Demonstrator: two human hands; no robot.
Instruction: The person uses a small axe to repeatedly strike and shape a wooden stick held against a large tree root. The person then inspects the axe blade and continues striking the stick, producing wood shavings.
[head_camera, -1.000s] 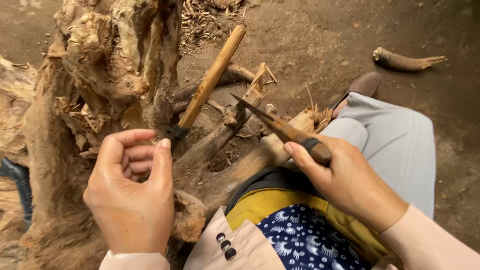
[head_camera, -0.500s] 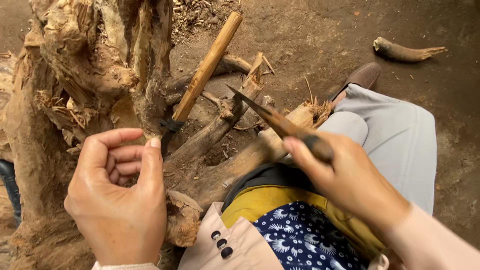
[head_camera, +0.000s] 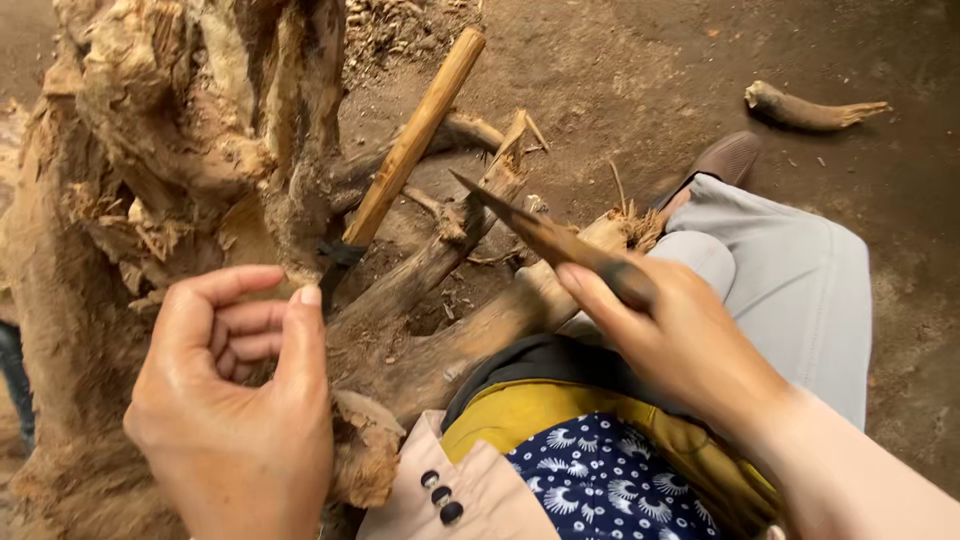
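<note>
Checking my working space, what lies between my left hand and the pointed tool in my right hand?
In the head view, thick brown roots of the stump lie between the left hand and the dark pointed tool.

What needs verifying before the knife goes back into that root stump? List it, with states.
1. Right hand grips the knife by its handle: ok.
2. Blade tip points away from the body: ok.
3. Left hand lies off the blade's line, curled beside the root stump: ok.
4. Knee close under the knife hand: not ok.
5. Wooden-handled tool wedged firmly in the stump: cannot tell.
6. Blade sharpness: cannot tell.
</note>
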